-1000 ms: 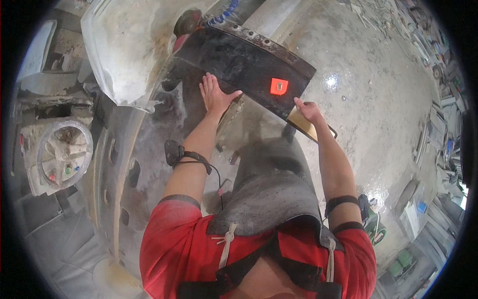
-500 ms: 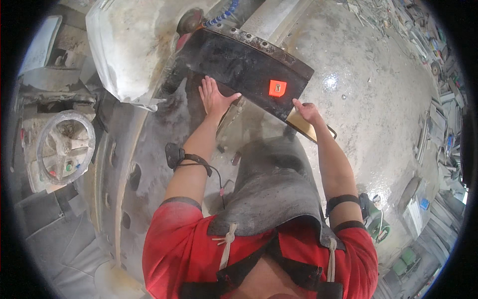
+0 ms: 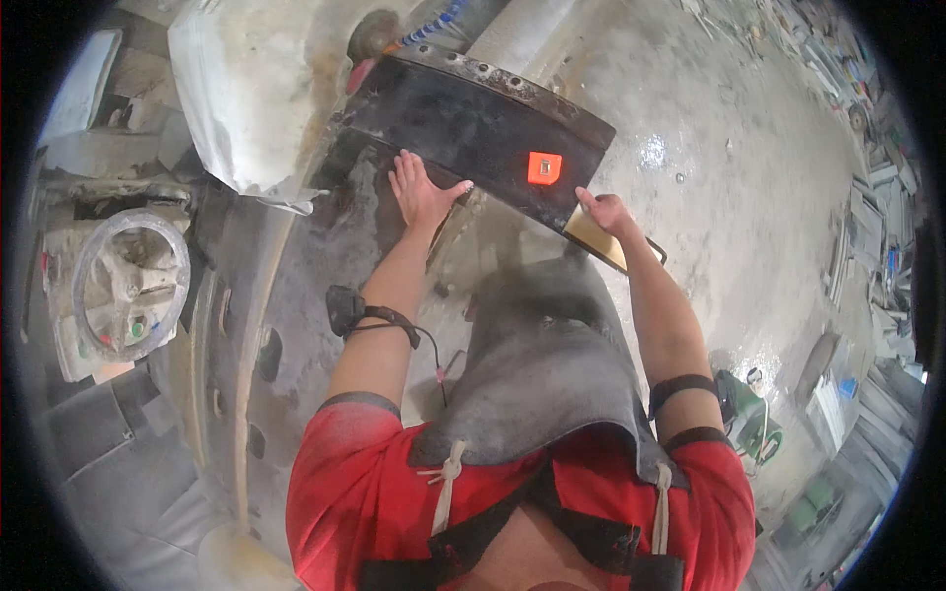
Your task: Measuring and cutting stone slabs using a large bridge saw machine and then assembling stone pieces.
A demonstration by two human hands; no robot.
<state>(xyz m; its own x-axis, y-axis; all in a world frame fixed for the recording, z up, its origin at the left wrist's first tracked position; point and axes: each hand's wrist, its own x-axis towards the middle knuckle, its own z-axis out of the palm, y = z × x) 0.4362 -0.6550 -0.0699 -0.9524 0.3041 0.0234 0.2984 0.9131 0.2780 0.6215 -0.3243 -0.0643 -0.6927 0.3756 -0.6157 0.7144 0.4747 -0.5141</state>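
My left hand (image 3: 424, 197) lies open, fingers spread, against the near edge of a dark, flat metal plate (image 3: 443, 123) on a machine. At the plate's near right corner, my right hand (image 3: 607, 213) is closed around the edge of a gold-coloured flat strip (image 3: 594, 236) with a dark rim. Its thumb points up toward the plate, and the other fingers are partly hidden. Between the two hands, farther back on the plate, sits an orange tape measure (image 3: 545, 167); neither hand touches it.
A bolted rail (image 3: 493, 77) runs along the plate's far edge. Whitish sheeting (image 3: 266, 94) hangs at the upper left, near a blue coiled hose (image 3: 434, 22). A handwheel (image 3: 87, 286) stands far left, a green motor-like unit (image 3: 746, 422) at right. Offcuts (image 3: 867, 231) line the far right.
The view has shifted slightly. Both hands keep the same places by the plate, and the tape measure stays where it was on it.
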